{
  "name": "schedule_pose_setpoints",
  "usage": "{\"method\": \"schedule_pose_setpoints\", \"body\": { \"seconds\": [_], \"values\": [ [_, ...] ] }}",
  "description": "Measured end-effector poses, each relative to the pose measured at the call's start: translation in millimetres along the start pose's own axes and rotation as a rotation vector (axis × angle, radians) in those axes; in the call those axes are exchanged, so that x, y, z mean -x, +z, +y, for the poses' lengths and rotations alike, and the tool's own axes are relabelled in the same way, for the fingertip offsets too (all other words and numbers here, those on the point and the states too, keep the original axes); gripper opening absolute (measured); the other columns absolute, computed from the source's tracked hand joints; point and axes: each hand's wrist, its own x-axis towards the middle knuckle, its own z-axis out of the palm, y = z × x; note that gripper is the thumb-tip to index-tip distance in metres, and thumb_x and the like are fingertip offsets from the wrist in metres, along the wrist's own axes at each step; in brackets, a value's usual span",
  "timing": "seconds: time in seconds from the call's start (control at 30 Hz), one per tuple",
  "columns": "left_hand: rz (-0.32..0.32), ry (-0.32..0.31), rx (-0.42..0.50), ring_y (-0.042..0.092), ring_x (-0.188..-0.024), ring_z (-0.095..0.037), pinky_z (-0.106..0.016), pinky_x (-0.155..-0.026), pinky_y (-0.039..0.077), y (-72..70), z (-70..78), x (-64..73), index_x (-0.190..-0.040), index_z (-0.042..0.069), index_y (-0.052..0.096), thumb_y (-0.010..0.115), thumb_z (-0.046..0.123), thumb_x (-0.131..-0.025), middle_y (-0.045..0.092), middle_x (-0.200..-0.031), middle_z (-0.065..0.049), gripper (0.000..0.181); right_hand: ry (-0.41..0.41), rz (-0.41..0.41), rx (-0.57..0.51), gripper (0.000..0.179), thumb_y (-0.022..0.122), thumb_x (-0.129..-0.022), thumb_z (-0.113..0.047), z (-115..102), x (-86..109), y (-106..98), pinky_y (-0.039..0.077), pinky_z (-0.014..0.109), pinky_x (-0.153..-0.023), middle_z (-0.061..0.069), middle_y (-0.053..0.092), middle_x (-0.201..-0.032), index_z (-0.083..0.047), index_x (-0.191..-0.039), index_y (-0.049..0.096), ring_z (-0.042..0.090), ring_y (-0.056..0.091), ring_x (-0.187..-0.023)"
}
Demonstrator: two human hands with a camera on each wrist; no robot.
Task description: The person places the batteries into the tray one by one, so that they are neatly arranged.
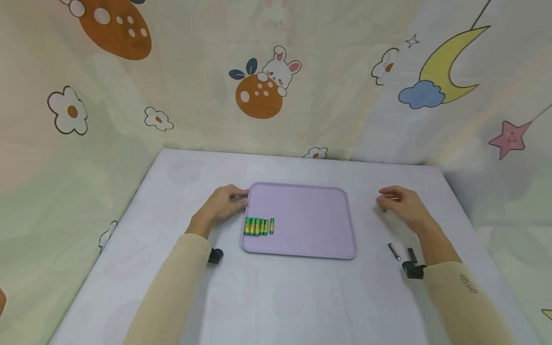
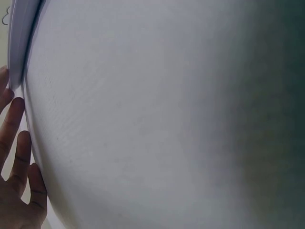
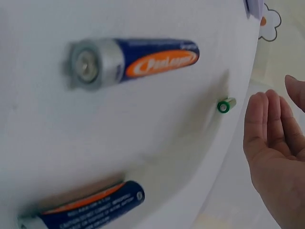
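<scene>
A lilac tray (image 1: 302, 215) lies on the table, with several green-and-yellow batteries (image 1: 258, 226) standing in a row by its left side. One of them sits slightly apart from the others. My left hand (image 1: 224, 202) touches the tray's left rim with its fingertips; in the left wrist view its fingers (image 2: 21, 157) look nearly straight. Right of the tray, my right hand (image 1: 403, 206) hovers over the table with gently bent fingers and holds nothing. Just by its fingertips lies a green battery (image 3: 226, 105), mostly hidden by the hand in the head view.
Two dark blue-and-orange batteries with silver ends lie below my right hand, one on the left (image 1: 394, 251) and one on the right (image 1: 412, 255). A white cloth covers the table (image 1: 293, 297). Patterned curtains (image 1: 194, 72) hang behind and beside it.
</scene>
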Motion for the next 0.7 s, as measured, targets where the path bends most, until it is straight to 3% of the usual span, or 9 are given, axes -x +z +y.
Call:
{"method": "schedule_pose_setpoints", "body": {
  "seconds": [0.13,0.27,0.5,0.7],
  "values": [
    [0.000,-0.003,-0.002,0.052,-0.133,-0.037,-0.056,-0.114,0.042,0.0,0.5,-0.7,-0.143,0.021,0.063,0.071,0.036,-0.098,0.060,-0.143,-0.010,0.048,0.029,0.018,0.028,0.051,0.063,-0.103,-0.029,4.8,0.9,-2.4,0.048,0.015,-0.078,0.026,0.060,-0.130,0.005,-0.139,0.054,0.010,0.060,-0.105],
    [-0.001,0.000,0.005,0.052,-0.134,-0.037,-0.055,-0.115,0.041,0.7,-0.4,-0.7,-0.142,0.020,0.063,0.070,0.036,-0.098,0.060,-0.143,-0.011,0.048,0.083,0.009,0.054,0.054,0.061,-0.104,-0.031,8.6,-1.5,-0.8,0.046,0.026,-0.084,0.027,0.056,-0.134,0.006,-0.141,0.052,0.035,0.054,-0.120],
    [-0.002,0.001,0.005,0.051,-0.136,-0.037,-0.055,-0.117,0.040,0.5,-0.4,1.7,-0.143,0.020,0.063,0.069,0.036,-0.098,0.059,-0.145,-0.011,0.048,0.196,-0.066,0.044,0.053,0.060,-0.103,-0.028,6.0,-6.6,4.1,0.053,0.028,-0.082,0.030,0.057,-0.130,0.010,-0.139,0.049,0.033,0.063,-0.108],
    [0.004,0.009,0.012,0.052,-0.135,-0.037,-0.055,-0.115,0.041,1.1,0.9,2.3,-0.143,0.020,0.063,0.069,0.035,-0.098,0.060,-0.144,-0.011,0.047,0.249,-0.057,0.096,0.052,0.059,-0.102,-0.028,7.8,-8.6,6.2,0.050,0.045,-0.090,0.029,0.056,-0.131,0.008,-0.138,0.050,0.040,0.056,-0.113]
  ]
}}
